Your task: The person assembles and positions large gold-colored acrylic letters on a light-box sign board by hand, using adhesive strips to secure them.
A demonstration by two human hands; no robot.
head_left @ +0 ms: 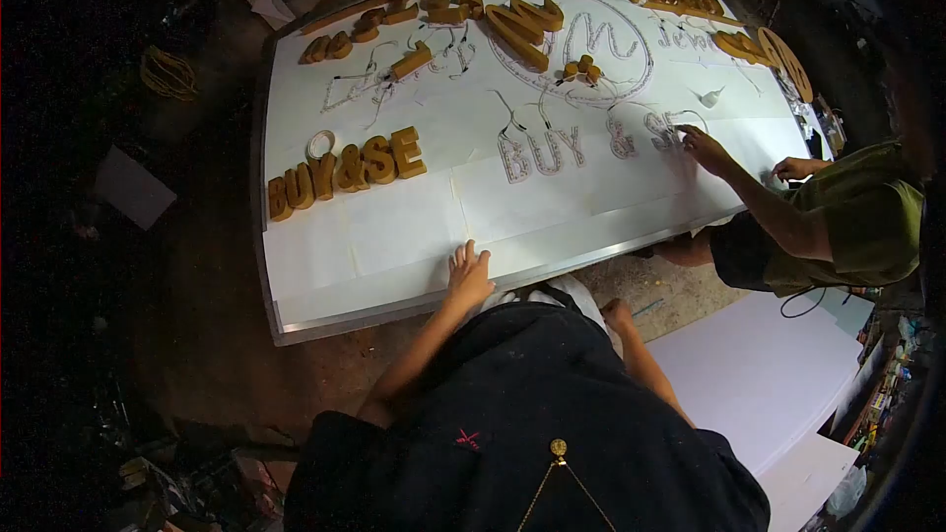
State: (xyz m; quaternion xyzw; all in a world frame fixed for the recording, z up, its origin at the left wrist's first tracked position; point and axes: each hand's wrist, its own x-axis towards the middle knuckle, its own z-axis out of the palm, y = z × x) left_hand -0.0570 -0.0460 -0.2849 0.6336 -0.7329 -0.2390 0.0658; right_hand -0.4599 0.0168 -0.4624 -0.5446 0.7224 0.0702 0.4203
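Observation:
My left hand (pixel 470 276) lies on the front edge of the white table (pixel 394 256), fingers spread and holding nothing. Down beside my leg, below the table edge, is my right hand (pixel 618 314); its fingers are too small and partly hidden to read. Gold block letters (pixel 345 175) spelling "BUY&SE" stand to the left of my left hand. Farther up the table, clear lettering with small lights (pixel 542 156) spells "BUY & SE", with thin wires running from it. A co-worker's hand (pixel 704 148) touches the last of those letters.
The co-worker (pixel 852 222) stands at the table's right end. More gold letters (pixel 527 30) and wired light strips (pixel 399 79) lie toward the back. A tape roll (pixel 320 144) sits behind the gold letters. Large white sheets (pixel 759 374) lie low on my right.

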